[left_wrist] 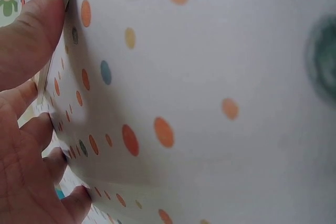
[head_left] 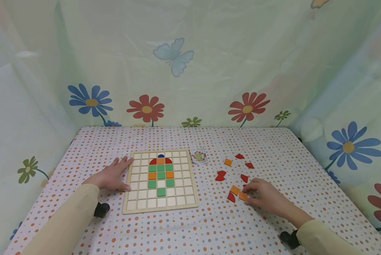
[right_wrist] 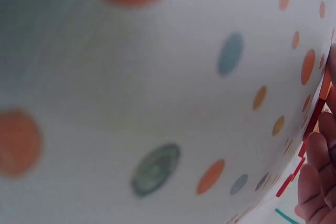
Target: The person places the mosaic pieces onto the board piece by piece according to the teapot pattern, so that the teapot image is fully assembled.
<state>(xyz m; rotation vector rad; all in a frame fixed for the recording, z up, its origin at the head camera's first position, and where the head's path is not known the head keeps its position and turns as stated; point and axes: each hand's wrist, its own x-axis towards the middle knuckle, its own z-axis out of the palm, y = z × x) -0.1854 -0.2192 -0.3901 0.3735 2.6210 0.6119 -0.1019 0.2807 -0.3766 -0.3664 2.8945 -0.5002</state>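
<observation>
My left hand (head_left: pixel 112 176) lies spread at the left side of a wooden grid board (head_left: pixel 193 193), its thumb and fingertips at the frame. Coloured tiles fill part of the grid: green squares (head_left: pixel 161 192), orange squares (head_left: pixel 169 174), red quarter-rounds (head_left: pixel 153 162) and a blue piece (head_left: pixel 160 156) at the top. Right of the board, my right hand (head_left: pixel 267 198) pinches an orange square tile (head_left: pixel 243 196) at its right edge between thumb and forefinger. In the right wrist view, curled fingers (right_wrist: pixel 319 153) hang over red pieces (right_wrist: pixel 315 119) at the frame's edge.
Near the right hand lie loose orange squares (head_left: pixel 228 162) and several red quarter-rounds (head_left: pixel 239 156), two of them (head_left: pixel 220 175) together. A small picture card (head_left: pixel 198 156) sits beside the board's upper right corner. A dotted cloth (head_left: pixel 165 233) covers the table, with a flowered curtain (head_left: pixel 209 71) behind.
</observation>
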